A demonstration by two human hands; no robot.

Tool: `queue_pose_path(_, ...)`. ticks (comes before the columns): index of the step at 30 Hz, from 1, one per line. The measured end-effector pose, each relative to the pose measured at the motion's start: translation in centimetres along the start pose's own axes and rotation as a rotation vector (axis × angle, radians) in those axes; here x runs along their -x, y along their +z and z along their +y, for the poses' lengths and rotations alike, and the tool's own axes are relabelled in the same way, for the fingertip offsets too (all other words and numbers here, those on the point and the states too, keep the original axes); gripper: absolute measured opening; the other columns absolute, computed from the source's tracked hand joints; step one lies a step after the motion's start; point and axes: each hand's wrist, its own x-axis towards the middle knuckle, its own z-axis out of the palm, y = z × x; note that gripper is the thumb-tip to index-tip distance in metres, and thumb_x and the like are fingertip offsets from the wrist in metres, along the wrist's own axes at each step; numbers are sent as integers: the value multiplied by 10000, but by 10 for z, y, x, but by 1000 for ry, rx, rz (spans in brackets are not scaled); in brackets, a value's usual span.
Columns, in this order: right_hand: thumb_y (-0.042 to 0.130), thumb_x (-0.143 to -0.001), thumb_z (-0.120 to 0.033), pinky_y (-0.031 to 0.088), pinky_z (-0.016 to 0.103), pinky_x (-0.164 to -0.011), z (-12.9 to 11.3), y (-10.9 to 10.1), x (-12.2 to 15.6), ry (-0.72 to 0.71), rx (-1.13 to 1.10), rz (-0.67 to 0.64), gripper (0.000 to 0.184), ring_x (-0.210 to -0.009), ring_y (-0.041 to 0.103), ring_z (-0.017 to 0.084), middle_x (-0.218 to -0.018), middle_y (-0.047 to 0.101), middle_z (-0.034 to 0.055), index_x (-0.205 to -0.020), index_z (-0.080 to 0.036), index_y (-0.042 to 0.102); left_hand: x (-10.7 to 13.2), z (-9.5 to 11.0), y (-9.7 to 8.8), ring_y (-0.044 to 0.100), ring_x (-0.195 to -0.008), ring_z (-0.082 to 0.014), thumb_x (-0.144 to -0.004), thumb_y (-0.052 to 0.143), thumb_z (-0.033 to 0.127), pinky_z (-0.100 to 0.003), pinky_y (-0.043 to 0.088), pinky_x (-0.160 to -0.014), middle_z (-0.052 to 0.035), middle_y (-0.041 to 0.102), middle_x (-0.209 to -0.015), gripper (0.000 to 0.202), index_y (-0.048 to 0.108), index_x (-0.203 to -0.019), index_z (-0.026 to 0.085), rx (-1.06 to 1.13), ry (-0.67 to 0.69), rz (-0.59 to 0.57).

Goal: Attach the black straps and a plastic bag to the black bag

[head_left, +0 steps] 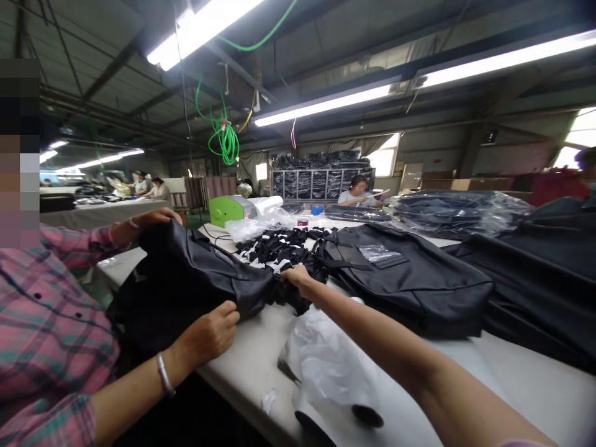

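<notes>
From the lower right my right hand [298, 279] reaches across the table. Its fingers are closed at the front edge of a pile of black-and-white straps [274, 245], apparently pinching a strap there; the fingertips are partly hidden. My left hand is out of view. To the left, a co-worker in a plaid shirt lifts a black bag [195, 267] with one hand [161, 216] at its upper edge. That person's other hand [212, 332], with a silver bracelet, is at the bag's lower edge. Another black bag [419, 273] with a clear window lies right of my hand.
Rolls of white plastic film [330, 366] lie under my forearm on the pale table [251, 366]. Behind the straps stand a green machine [228, 211] and a small blue box [317, 210]. Plastic-wrapped goods [456, 211] lie at the back right. Another person [358, 195] works beyond.
</notes>
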Motion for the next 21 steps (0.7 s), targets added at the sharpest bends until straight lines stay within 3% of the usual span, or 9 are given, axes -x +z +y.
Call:
queue_pose_path(3,635,-900,-121,539,262,-646,-18,-38,34,14,-174,-114,79,-681,604,142,-832,632,28,-977,-105,627,5,3,1,489,-555,-97,-837,709,255,-191,404,-502,2,546,-668,118,699,-729,304,86,76,77)
queue_pose_path(6,651,-709,-43,525,223,-659,-20,-77,89,-35,-320,-235,235,-697,621,140,-829,660,50,-937,-97,645,3,3,-3,393,-448,-29,-887,640,244,-117,236,-424,43,446,-599,161,678,-732,264,193,52,58)
queue_pose_path(9,704,-581,-61,528,211,-734,-4,-110,154,-75,-441,-390,366,-786,648,150,-954,684,78,-943,-91,664,-7,6,-4,305,-369,-19,-934,559,285,-131,119,-408,58,357,-529,255,653,-700,247,200,-64,-49)
queue_pose_path(13,766,-589,-134,490,199,-641,26,-135,238,-133,-577,-631,444,-672,602,123,-852,662,47,-1020,-110,664,5,14,16,352,-392,-23,-990,474,324,-128,151,-411,51,403,-525,366,645,-684,217,179,-93,-86)
queue_pose_path(15,757,-617,-164,460,189,-594,42,-136,272,-142,-598,-712,360,-607,569,111,-766,630,36,-957,-100,657,37,10,38,464,-475,-66,-959,578,389,-152,302,-429,43,518,-598,263,668,-771,229,133,-108,-117)
queue_pose_path(17,766,-655,-241,435,175,-557,60,-129,299,-137,-611,-782,283,-559,541,100,-682,599,42,-849,-73,644,88,0,65,596,-660,-146,-909,671,449,-242,490,-548,-12,654,-794,202,680,-903,247,56,-147,-175)
queue_pose_path(21,759,-791,-577,377,151,-411,101,-99,331,-53,-661,-894,528,-425,464,76,-573,545,20,-839,-67,629,200,-26,112,643,-848,-170,-960,599,475,-338,571,-777,-61,672,-1002,300,659,-1030,189,-106,-218,-290)
